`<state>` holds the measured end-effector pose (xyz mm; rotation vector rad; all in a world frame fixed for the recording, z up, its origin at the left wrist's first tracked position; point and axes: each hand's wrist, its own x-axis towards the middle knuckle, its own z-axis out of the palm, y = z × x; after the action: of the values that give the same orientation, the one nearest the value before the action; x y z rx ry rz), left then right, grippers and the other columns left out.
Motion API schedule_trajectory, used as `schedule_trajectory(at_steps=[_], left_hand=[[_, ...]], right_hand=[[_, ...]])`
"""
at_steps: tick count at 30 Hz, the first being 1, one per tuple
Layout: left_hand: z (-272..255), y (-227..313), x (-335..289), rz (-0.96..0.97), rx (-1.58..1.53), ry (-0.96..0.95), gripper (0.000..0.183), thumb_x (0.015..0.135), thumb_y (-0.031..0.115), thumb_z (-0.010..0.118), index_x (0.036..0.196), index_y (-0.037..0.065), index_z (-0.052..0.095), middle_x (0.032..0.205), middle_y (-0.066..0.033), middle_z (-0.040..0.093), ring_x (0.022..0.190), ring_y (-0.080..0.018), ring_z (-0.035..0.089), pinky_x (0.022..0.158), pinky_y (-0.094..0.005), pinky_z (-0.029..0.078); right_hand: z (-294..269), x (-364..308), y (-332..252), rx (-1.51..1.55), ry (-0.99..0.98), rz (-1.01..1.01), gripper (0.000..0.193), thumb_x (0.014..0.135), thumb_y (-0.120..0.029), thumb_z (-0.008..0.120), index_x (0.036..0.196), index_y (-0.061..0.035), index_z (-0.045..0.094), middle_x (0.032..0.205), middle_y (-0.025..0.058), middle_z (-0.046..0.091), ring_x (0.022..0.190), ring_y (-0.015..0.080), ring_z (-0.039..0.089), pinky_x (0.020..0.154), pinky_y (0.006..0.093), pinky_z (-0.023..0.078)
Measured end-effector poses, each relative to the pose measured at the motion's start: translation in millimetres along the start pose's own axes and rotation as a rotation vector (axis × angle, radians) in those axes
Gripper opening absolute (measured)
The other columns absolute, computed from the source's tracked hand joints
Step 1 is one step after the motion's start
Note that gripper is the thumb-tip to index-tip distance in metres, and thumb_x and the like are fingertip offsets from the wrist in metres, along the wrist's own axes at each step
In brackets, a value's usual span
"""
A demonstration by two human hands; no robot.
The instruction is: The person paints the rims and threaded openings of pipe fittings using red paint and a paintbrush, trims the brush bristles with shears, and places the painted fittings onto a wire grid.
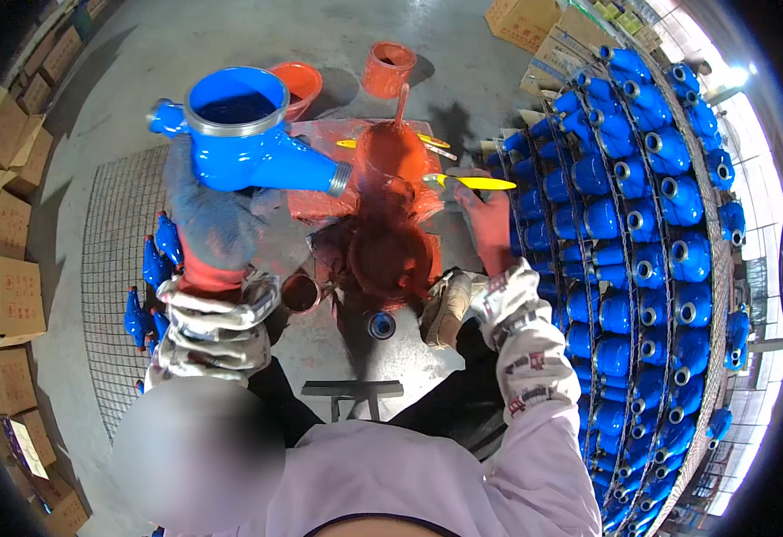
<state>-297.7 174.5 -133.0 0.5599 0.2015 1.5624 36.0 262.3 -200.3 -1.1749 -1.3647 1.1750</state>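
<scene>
My left hand (217,210), in a dark-coated red glove, holds up a glossy blue water meter body (239,166) from below. Its round mouth faces up, and a bare threaded end points to the right. In a similar glove, my right hand (485,215) has its fingers closed on a slim yellow-handled brush (481,183), its pale tip pointing left. Between my hands, a red-stained tub (391,152) with a stick in it stands on a red-smeared board (315,201). Closer to me sits another red-coated bucket (391,259), its inside dark.
Racks of blue meter bodies (593,174) fill the right side. More blue pieces (163,255) lie on wire mesh (105,233) at left. Red buckets (389,70) stand beyond the board; cardboard boxes (11,300) line the left edge. A small cup (300,292) is near my knees.
</scene>
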Motion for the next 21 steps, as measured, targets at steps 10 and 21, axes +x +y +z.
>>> schedule_trajectory(at_steps=[10,21], left_hand=[[-20,1,1,0.037,-0.083,0.122,0.054,0.097,0.045,0.048,0.137,0.01,0.04,0.126,-0.0156,0.053,0.089,-0.0266,0.063,0.054,-0.0348,0.054],[-14,1,-1,0.121,-0.049,0.148,0.056,0.096,0.044,0.052,0.135,0.006,0.041,0.119,-0.0136,0.058,0.087,-0.0233,0.064,0.057,-0.0285,0.057]], right_hand=[[25,43,91,-0.046,0.025,-0.059,0.017,0.087,-0.002,0.064,0.105,-0.0036,0.066,0.089,0.003,0.068,0.073,0.0081,0.057,0.066,0.0232,0.046],[21,13,69,-0.391,0.042,-0.312,0.022,0.089,-0.004,0.062,0.111,-0.0001,0.063,0.099,0.0066,0.066,0.09,0.013,0.062,0.081,0.0262,0.049]])
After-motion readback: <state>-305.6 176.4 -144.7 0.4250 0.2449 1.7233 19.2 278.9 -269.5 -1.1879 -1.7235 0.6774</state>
